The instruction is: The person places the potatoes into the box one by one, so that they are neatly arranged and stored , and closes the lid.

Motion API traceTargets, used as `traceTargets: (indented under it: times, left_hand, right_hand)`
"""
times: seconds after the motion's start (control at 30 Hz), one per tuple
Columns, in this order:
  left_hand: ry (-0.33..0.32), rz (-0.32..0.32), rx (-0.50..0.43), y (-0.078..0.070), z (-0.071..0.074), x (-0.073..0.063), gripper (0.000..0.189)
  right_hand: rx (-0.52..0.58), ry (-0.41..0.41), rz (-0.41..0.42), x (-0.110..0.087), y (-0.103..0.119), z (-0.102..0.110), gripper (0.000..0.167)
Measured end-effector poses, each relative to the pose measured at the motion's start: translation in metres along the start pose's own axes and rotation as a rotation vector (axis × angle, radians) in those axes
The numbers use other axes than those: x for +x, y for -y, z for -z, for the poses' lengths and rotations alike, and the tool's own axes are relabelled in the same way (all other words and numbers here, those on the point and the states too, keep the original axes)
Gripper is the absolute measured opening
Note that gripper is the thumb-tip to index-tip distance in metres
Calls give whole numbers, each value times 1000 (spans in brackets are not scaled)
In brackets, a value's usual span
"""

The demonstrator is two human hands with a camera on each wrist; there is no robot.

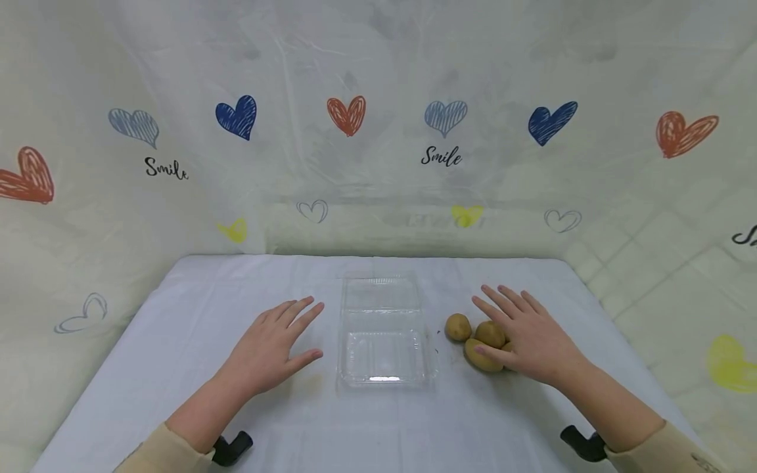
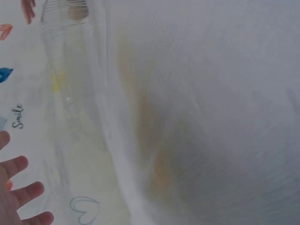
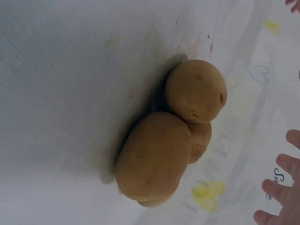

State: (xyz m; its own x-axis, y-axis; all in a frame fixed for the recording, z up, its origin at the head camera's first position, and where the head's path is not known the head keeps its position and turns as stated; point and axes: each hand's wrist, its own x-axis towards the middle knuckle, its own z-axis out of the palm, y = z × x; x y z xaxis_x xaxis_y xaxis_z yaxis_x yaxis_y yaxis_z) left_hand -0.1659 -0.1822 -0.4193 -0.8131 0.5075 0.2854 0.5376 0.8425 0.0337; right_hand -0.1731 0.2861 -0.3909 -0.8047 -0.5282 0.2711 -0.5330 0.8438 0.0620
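While the left hand (image 1: 269, 351) and the right hand (image 1: 535, 338) are well apart with fingers spread, a clear plastic container (image 1: 384, 358) lies unfolded between them on the white cloth (image 1: 402, 433), its two halves one behind the other. At least four potatoes (image 1: 458, 327) are bunched just right of it, and the right hand is basically over them, hiding part of the pile. Its thumb overlaps the front one in the head view, so can't really tell if they touch. Behind it all there's a backdrop (image 1: 378, 46) printed with hearts and "Smile".
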Motion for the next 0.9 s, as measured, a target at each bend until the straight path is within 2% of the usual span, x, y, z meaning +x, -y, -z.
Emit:
traceTargets:
  times: [0.37,0.6,0.9]
  left_hand:
    - [-14,-6,-42,-1,-7,1,77]
    - [6,0,-37,-1,-9,2,77]
    - [27,-3,-53,-3,-9,5,76]
  right_hand:
    - [31,29,-7,4,-2,-4,78]
    - [42,78,-33,6,-3,-4,78]
    - [41,76,-25,10,1,-4,76]
